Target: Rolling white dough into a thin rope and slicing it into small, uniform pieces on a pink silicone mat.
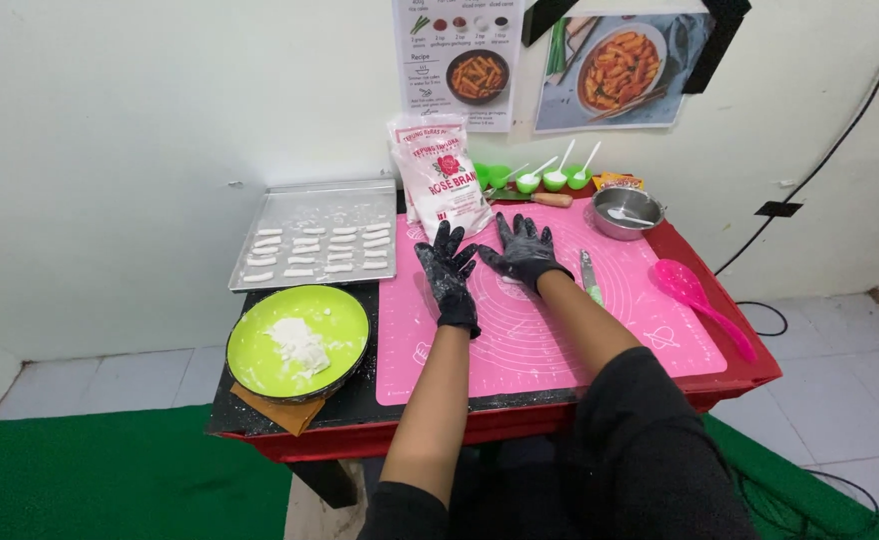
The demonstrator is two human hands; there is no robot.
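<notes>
Black-gloved left hand and right hand lie spread flat, holding nothing, on the pink mat; rolling looks under way, and more dough from the green plate seems needed.

Pink mat (flat, floured)

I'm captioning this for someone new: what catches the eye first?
Two black-gloved hands, the left hand and right hand, pressed flat on a bright pink mat at centre. At left, a lime-green plate holds white dough, with a metal tray of small white pieces behind it.
</notes>
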